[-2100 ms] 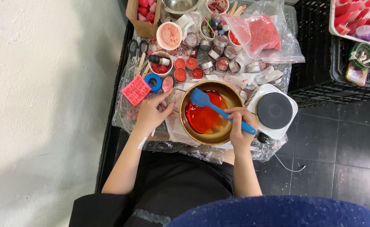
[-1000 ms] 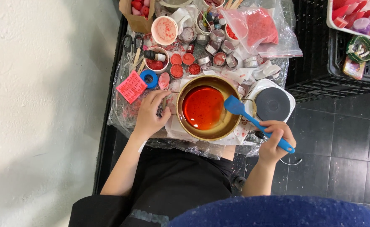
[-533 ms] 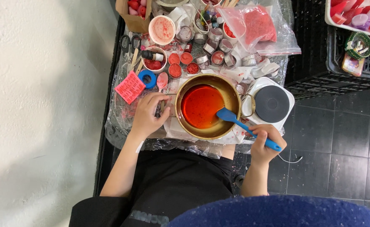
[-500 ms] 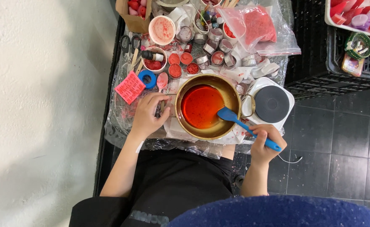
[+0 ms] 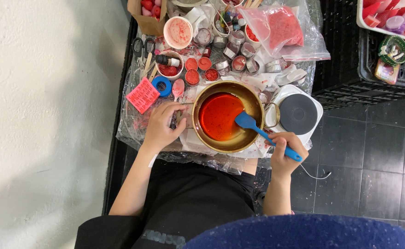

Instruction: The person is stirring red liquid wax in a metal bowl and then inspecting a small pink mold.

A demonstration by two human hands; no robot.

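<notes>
A blue spatula [image 5: 261,133] is gripped by its handle in the right hand [image 5: 285,152], its blade resting inside the brass pot [image 5: 228,116] of red liquid on the table. The pot's handle is clasped by the left hand [image 5: 162,127].

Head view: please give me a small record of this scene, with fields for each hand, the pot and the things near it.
left hand: rests on the handle at the pot's left side
right hand: fingers closed around the blue spatula
spatula blade: inside the pot, at its right edge
pot: gold-coloured, round, holds red liquid
right of pot: white hot plate with dark round top
behind pot: small tins of red material, blue tape roll, pink card
table cover: clear plastic sheet
</notes>
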